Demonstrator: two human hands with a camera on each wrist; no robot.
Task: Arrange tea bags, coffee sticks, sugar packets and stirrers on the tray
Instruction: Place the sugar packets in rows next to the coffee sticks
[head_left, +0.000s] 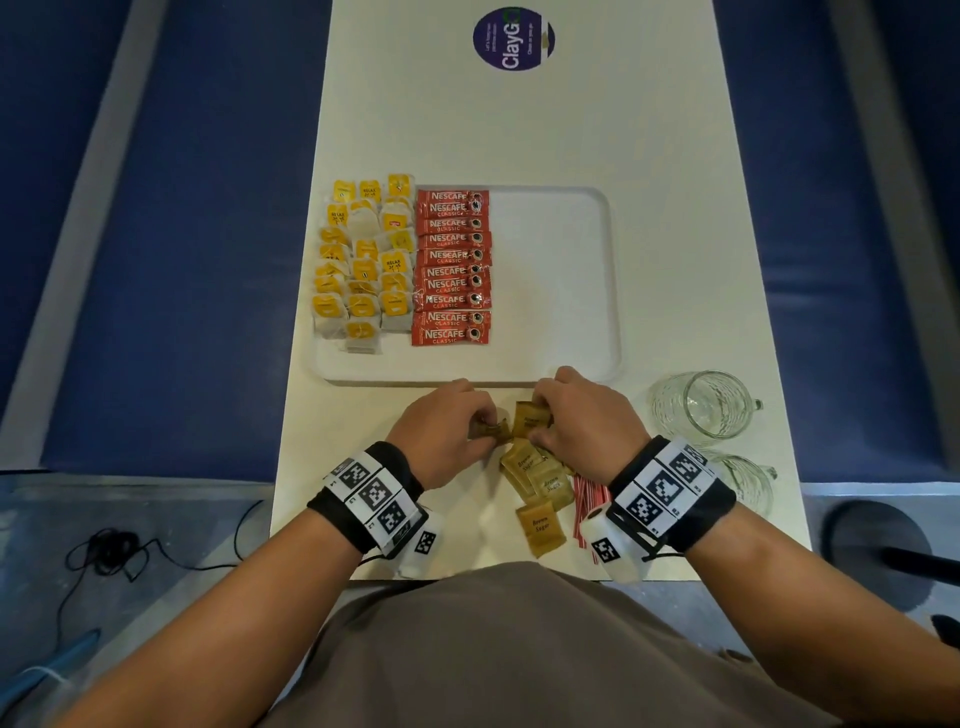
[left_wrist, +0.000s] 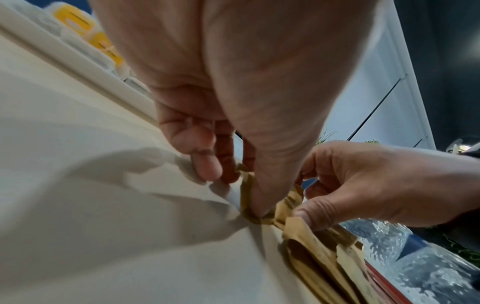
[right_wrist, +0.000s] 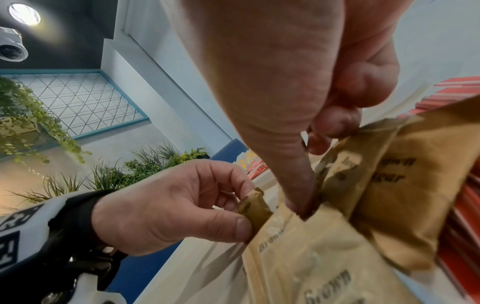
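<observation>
A white tray (head_left: 561, 364) holds several yellow tea bags (head_left: 363, 260) on its left and a column of red coffee sticks (head_left: 452, 267) beside them; its right half is bare. In front of the tray lie several brown sugar packets (head_left: 535, 478) in a loose pile. My left hand (head_left: 447, 431) pinches one sugar packet (head_left: 491, 431) between thumb and fingers, the same sugar packet (right_wrist: 253, 205) showing in the right wrist view. My right hand (head_left: 576, 415) pinches another sugar packet (head_left: 530, 418) by its top edge. Red-and-white stirrers (head_left: 587, 506) lie right of the pile, partly under my right wrist.
Two clear glass mugs (head_left: 701, 405) stand at the table's right, one (head_left: 743, 480) nearer me. A round purple sticker (head_left: 513, 39) is at the far end. Blue seating flanks the narrow white table (head_left: 519, 130). Cables (head_left: 114, 551) lie on the floor at left.
</observation>
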